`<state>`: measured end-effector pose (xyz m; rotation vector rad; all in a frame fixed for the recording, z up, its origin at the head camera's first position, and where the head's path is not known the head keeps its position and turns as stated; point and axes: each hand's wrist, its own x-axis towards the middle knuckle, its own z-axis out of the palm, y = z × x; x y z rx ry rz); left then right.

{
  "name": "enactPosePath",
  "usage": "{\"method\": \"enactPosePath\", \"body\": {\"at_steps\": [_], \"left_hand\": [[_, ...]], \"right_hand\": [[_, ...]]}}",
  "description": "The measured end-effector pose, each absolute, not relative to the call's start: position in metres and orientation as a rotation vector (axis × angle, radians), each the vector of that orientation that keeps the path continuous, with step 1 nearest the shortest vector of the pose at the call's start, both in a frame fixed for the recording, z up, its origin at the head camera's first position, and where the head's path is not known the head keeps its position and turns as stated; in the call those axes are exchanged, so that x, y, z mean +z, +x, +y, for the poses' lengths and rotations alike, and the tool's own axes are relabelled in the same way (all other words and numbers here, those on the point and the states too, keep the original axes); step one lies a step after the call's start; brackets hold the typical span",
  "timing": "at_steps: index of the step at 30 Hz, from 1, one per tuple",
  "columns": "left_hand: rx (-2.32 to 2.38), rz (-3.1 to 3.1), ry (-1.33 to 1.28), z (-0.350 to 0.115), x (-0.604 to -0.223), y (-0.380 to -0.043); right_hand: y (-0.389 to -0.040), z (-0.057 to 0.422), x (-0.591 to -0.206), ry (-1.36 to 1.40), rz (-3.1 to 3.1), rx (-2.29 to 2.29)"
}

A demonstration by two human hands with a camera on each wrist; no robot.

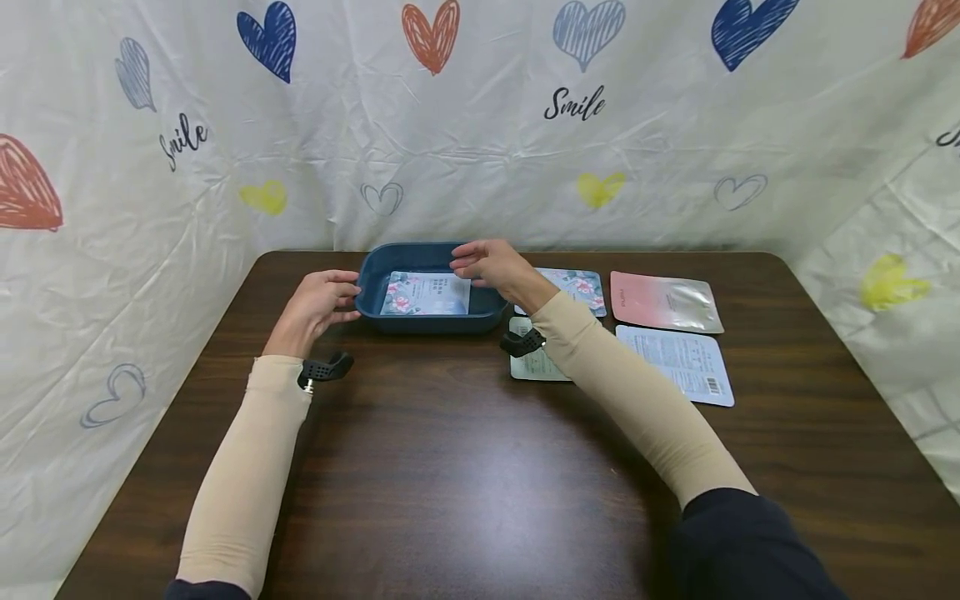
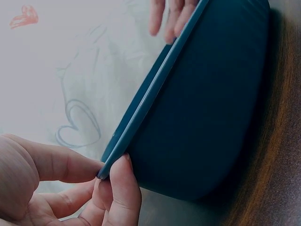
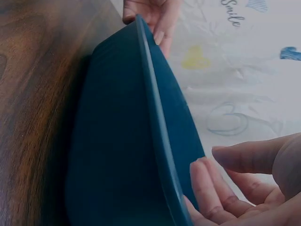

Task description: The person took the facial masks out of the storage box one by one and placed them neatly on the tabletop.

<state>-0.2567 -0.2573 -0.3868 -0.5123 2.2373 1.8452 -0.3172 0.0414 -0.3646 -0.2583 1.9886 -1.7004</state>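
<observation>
A dark blue plastic tray (image 1: 431, 325) stands at the back of the table, with a flat floral sachet (image 1: 431, 294) lying in it. At its left end, my left hand (image 1: 318, 304) pinches the rim, with fingertips on both sides of the edge in the left wrist view. My right hand (image 1: 491, 265) is over the tray's right end and holds nothing. Its fingers (image 3: 204, 186) reach just inside the rim, relaxed, with the thumb apart from them. Most of the tray's inside is hidden in both wrist views.
Right of the tray lie another floral sachet (image 1: 581, 287), a pale green sachet (image 1: 536, 367) partly under my right forearm, a pink and silver sachet (image 1: 660, 302) and a pale blue sachet (image 1: 686, 362) with printed text. A white cloth with hearts (image 1: 465, 200) hangs behind the table (image 1: 420, 467).
</observation>
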Motion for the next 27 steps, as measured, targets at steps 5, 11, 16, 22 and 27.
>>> {"method": "enactPosePath", "body": {"at_steps": [5, 11, 16, 22, 27], "left_hand": [[1.850, 2.241, -0.504, -0.257, -0.387, -0.258], [1.860, 2.244, -0.485, -0.254, -0.387, -0.258], [1.867, 2.235, -0.476, -0.254, -0.384, -0.257], [1.866, 2.239, -0.478, -0.256, -0.383, -0.257], [1.877, 2.219, -0.488, -0.258, -0.384, -0.256]], "right_hand": [[-0.321, 0.029, -0.371, -0.218, 2.036, -1.608], [-0.322, 0.020, -0.376, -0.141, 2.059, -1.561], [-0.322, 0.018, -0.377, -0.122, 2.104, -1.556], [-0.321, 0.017, -0.378, -0.113, 2.126, -1.578], [-0.317, 0.014, -0.379, -0.084, 2.122, -1.657]]}}
